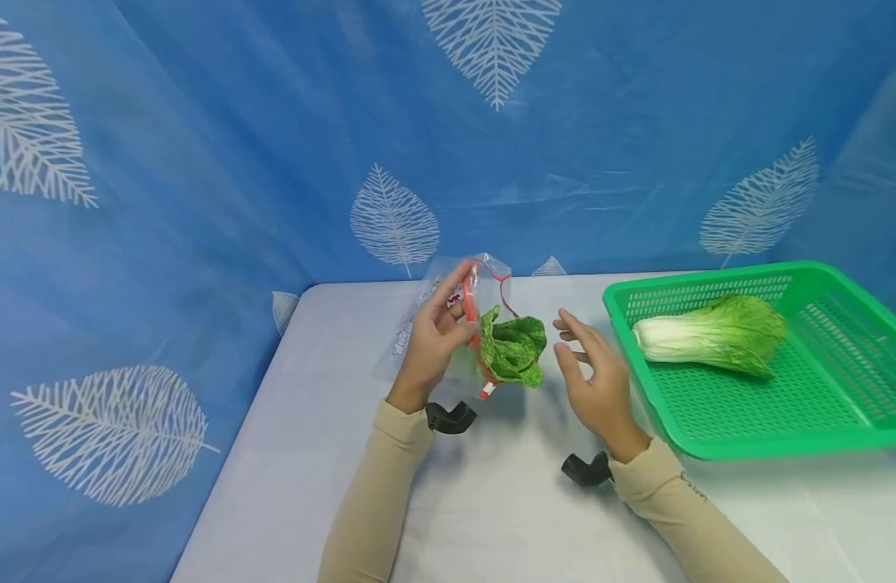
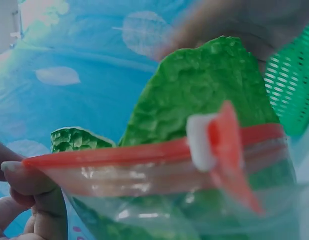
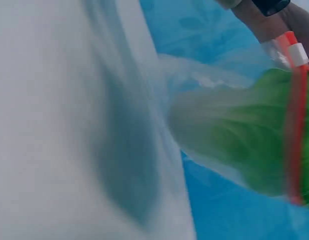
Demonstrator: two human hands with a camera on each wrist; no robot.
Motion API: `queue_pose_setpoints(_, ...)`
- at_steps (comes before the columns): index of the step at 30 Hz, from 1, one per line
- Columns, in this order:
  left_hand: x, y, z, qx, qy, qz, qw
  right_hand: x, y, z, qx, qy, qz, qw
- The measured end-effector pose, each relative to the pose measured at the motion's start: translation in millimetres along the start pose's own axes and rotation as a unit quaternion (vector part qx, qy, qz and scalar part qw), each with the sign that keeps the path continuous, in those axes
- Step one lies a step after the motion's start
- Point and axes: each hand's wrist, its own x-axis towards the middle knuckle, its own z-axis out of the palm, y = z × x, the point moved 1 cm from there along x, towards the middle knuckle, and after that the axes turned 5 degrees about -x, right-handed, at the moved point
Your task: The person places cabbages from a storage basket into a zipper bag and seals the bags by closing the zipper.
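Note:
A clear plastic zip bag [image 1: 401,338] with a red rim is held up over the white table, its mouth toward the right. Inside it lies a leafy cabbage [image 1: 516,348], pale stem deep in the bag in the right wrist view, with green leaf tips sticking out past the rim. My left hand [image 1: 435,344] pinches the red rim between thumb and finger. At one end of the rim sits a white slider [image 2: 201,142] with a red tab. To the right of the leaves, apart from them, my right hand [image 1: 599,379] has loosely extended fingers and holds nothing.
A green plastic basket [image 1: 771,445] stands on the right of the white table [image 1: 491,518]. Another leafy cabbage [image 1: 710,332] lies on its side in it. Behind the table hangs a blue curtain [image 1: 600,162] with white leaf prints.

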Motion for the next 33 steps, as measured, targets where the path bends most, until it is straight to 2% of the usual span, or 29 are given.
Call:
queue_pose_setpoints(2, 0.4, 6.9, 1.5, -0.001, 0.003, 0.01, 0.9999, -1.7, -6, 0, 0.047, -0.002, 0.051, 0.9976)
queue_pose_setpoints(4, 1.5, 12.6, 3.7, -0.001, 0.002, 0.02, 0.9998, -2.0, -15, 1, 0.09, -0.015, 0.094, 0.9913)
queue_pose_setpoints(7, 4.2, 20.7, 8.1, -0.004, -0.003, 0.033, 0.9994, 2.9, -30, 2, 0.13, -0.029, 0.123, 0.9835)
queue_pose_setpoints(9, 7.0, 26.4, 10.7, -0.006, -0.009, 0.038, 0.9992, 10.6, -39, 2, 0.134, -0.024, 0.106, 0.9851)
queue_pose_setpoints(14, 15.4, 45.8, 10.7, -0.002, -0.03, 0.039, 0.9988, 36.1, -59, -3, 0.118, -0.011, 0.03, 0.9925)
queue_pose_setpoints(18, 28.5, 67.4, 4.6, 0.02, -0.033, 0.038, 0.9985, 61.3, -68, -11, 0.088, -0.028, 0.0, 0.9957)
queue_pose_setpoints(20, 36.1, 78.2, 1.2, 0.032, -0.033, 0.04, 0.9981, 76.7, -68, -16, 0.1, -0.043, -0.005, 0.994)
queue_pose_setpoints(22, 41.6, 87.9, -1.1, 0.042, -0.032, 0.046, 0.9975, 93.0, -67, -24, 0.144, -0.049, -0.007, 0.9883)
queue_pose_setpoints(23, 43.3, 92.1, -1.7, 0.044, -0.033, 0.048, 0.9973, 100.4, -66, -30, 0.183, -0.048, -0.004, 0.982)
queue_pose_setpoints(26, 47.8, 101.1, 1.6, 0.052, -0.044, 0.053, 0.9963, 120.3, -67, -49, 0.294, -0.023, -0.001, 0.9556)
queue_pose_setpoints(28, 51.7, 105.0, 6.5, 0.064, -0.054, 0.054, 0.995, 130.5, -70, -60, 0.306, -0.007, -0.014, 0.9519)
queue_pose_setpoints(31, 57.7, 110.1, 14.9, 0.09, -0.062, 0.066, 0.9917, 142.6, -78, -67, 0.218, 0.002, -0.065, 0.9738)
queue_pose_setpoints(33, 59.4, 112.8, 19.1, 0.11, -0.061, 0.08, 0.9888, 146.8, -85, -68, 0.15, 0.018, -0.097, 0.9838)
